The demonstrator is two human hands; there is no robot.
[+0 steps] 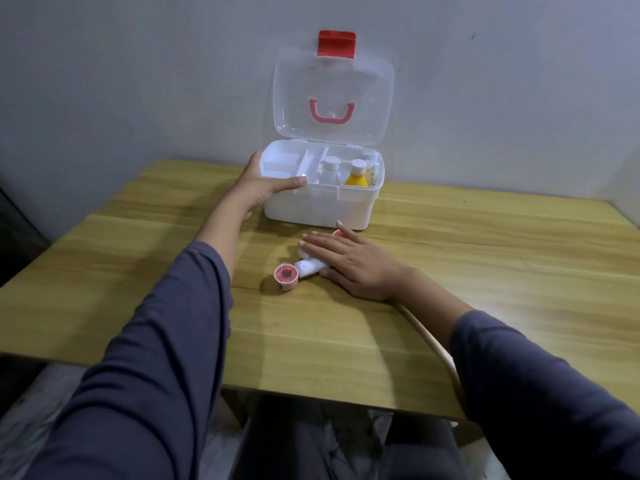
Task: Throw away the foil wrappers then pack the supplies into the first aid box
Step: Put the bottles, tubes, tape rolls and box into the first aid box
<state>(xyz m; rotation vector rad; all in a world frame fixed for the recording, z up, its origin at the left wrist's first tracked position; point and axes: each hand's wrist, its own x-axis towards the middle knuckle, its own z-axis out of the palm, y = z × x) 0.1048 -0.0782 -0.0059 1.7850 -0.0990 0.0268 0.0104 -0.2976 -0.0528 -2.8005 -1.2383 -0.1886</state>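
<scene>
A white first aid box (322, 206) sits at the centre top of the frame on a wooden table (485, 271), its clear lid (332, 88) standing open against the wall. Inside, on the right, stand a clear bottle (330, 169) and a yellow bottle (356, 174). The left hand (263, 187) grips the box's left front corner, thumb along the rim. Just below the box, the right hand (349, 263) lies flat and open over a white tube (310, 266), not clasping it. A pink tape roll (286, 276) touches the tube's left end.
</scene>
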